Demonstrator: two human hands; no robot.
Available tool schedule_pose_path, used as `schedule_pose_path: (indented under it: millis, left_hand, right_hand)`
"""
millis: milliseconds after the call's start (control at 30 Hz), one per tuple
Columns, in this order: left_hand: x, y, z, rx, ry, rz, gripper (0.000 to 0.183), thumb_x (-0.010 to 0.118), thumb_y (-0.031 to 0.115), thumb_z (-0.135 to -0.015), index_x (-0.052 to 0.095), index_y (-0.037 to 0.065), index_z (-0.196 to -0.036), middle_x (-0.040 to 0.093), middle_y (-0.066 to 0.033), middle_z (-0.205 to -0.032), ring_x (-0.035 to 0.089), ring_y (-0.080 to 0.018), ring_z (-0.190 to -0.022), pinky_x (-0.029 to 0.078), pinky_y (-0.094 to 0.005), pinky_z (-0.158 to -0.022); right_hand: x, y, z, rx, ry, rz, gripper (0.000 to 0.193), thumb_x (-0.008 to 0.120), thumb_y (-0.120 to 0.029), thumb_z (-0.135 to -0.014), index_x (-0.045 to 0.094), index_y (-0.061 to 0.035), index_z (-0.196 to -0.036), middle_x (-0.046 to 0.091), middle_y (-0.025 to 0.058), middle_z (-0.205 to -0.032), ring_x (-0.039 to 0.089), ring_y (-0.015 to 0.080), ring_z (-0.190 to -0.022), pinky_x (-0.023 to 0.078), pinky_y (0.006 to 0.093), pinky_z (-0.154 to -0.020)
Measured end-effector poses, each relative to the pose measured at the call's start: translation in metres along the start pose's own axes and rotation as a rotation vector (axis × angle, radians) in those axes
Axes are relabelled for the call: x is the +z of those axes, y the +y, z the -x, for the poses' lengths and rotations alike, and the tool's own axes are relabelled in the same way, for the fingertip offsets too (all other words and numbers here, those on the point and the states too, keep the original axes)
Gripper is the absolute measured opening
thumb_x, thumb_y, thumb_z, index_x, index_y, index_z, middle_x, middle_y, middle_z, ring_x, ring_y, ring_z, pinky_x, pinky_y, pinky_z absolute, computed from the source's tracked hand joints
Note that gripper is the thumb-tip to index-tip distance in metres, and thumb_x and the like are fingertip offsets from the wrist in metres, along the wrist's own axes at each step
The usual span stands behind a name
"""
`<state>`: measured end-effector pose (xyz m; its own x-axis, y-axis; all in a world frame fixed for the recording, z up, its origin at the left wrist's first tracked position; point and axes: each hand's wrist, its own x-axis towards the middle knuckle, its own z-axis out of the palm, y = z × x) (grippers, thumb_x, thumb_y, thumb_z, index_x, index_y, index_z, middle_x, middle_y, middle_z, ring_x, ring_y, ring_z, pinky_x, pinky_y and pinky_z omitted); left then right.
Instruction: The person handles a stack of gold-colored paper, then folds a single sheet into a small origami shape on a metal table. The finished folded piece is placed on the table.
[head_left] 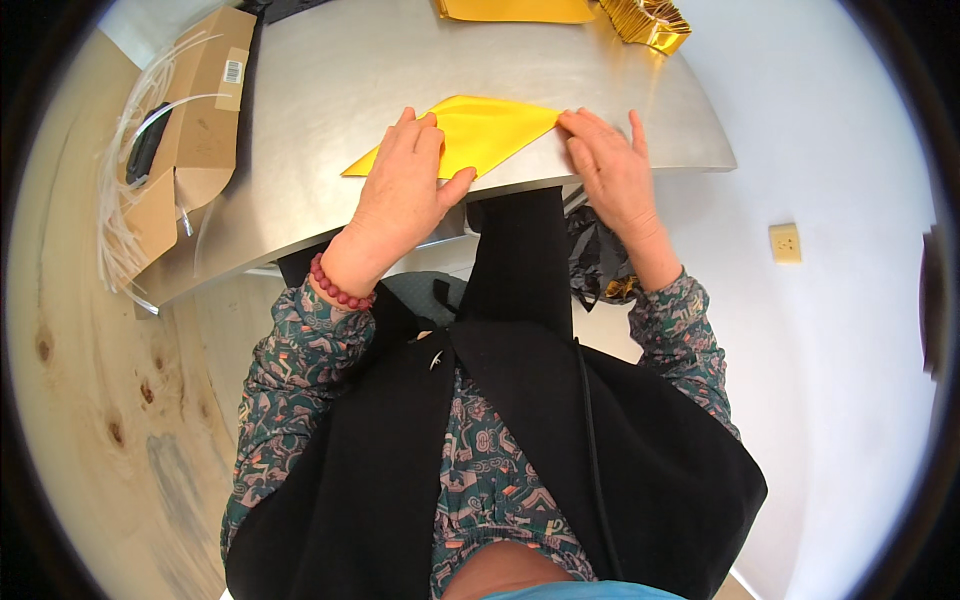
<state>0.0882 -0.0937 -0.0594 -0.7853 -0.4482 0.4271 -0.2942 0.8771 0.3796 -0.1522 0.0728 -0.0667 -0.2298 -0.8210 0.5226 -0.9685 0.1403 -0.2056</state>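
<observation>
A shiny golden-yellow sheet [490,130], folded into a flat pointed shape, lies near the front edge of the metal table [330,90]. My left hand [400,185] rests across its left part, fingers reaching away from me and thumb out to the side at the near edge. At the sheet's right corner, the fingertips of my right hand [615,170] touch it. Those fingers are stretched out, one raised apart from the others. Both hands press or lie on the sheet rather than gripping it. Part of the sheet is hidden under my left hand.
A stack of gold sheets [515,10] and a bundle of folded gold foil [655,25] sit at the far side. On the left stands an open cardboard box [205,110] with clear plastic strips [125,225] and a black object [148,145]. A black plastic bag [597,255] is below the table.
</observation>
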Motion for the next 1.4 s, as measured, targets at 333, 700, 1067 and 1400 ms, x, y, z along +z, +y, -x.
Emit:
schedule_pose_path:
  millis: [333,700,1067,1400]
  left_hand:
    - [-0.008,0.000,-0.002,0.049,0.016,-0.221,0.047,0.078,0.038,-0.092,0.067,0.002,-0.120,0.069,-0.0167,-0.131,0.057,-0.0391,-0.134,0.046,-0.0484,-0.109]
    - [-0.013,-0.001,-0.004,0.080,0.010,-0.169,0.047,0.080,0.042,-0.090,0.068,0.006,-0.118,0.069,-0.0088,-0.119,0.060,-0.0324,-0.118,0.050,-0.0466,-0.096]
    - [-0.026,-0.002,-0.020,0.166,-0.180,-0.151,0.054,0.075,0.048,-0.093,0.064,0.005,-0.124,0.068,-0.0110,-0.129,0.059,-0.0340,-0.114,0.049,-0.0459,-0.098]
    - [-0.056,-0.038,0.033,0.100,-0.095,-0.337,0.061,0.073,0.044,-0.097,0.059,0.012,-0.146,0.065,-0.0080,-0.147,0.055,-0.0354,-0.126,0.043,-0.0465,-0.109]
  right_hand:
    - [0.009,-0.048,-0.051,-0.217,0.110,-0.268,0.029,0.068,-0.015,-0.099,0.074,-0.0076,-0.125,0.074,0.0115,-0.124,0.064,0.0350,-0.117,0.052,0.0444,-0.103]
    - [0.058,-0.068,-0.070,-0.166,0.035,-0.184,0.026,0.066,-0.019,-0.099,0.078,-0.0088,-0.120,0.069,0.0131,-0.114,0.062,0.0366,-0.103,0.053,0.0447,-0.094]
    - [0.057,-0.063,-0.060,-0.168,0.089,-0.160,0.028,0.066,-0.021,-0.100,0.078,-0.0082,-0.122,0.069,0.0135,-0.114,0.062,0.0363,-0.102,0.053,0.0445,-0.095]
    - [0.093,-0.052,-0.076,-0.214,0.110,-0.166,0.030,0.065,-0.023,-0.101,0.078,-0.0081,-0.123,0.070,0.0129,-0.116,0.062,0.0355,-0.104,0.053,0.0435,-0.097]
